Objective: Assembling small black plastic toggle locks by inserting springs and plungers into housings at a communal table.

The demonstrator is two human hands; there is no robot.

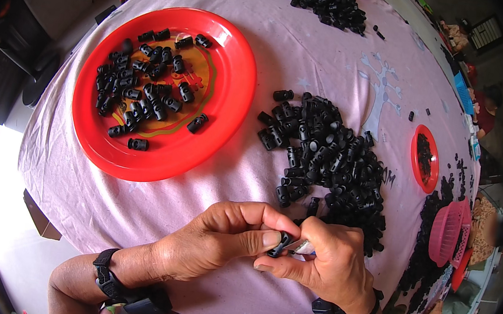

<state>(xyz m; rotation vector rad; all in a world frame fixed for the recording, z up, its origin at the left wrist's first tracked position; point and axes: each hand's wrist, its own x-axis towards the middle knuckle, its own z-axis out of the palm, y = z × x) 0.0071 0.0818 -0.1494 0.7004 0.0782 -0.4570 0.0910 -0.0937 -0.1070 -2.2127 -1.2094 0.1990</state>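
Main risk, as judged: the small black part (pixel 280 245) is offering little purchase, so a skidding tool (pixel 305 248) could be nicking the left hand (pixel 217 240). At lower centre, that hand is pinching the black part firmly between thumb and forefinger, at the fingertips. The right hand (pixel 334 259) is gripping the tool, mostly hidden, just right of it.

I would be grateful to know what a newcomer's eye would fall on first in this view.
Most likely the big red plate at the upper left, scattered with small black cylindrical pieces. Next comes the dense black heap on the pale pink cloth, right of the plate. At lower centre, the left hand pinches one black piece, while the right hand grips a partly hidden pale item.
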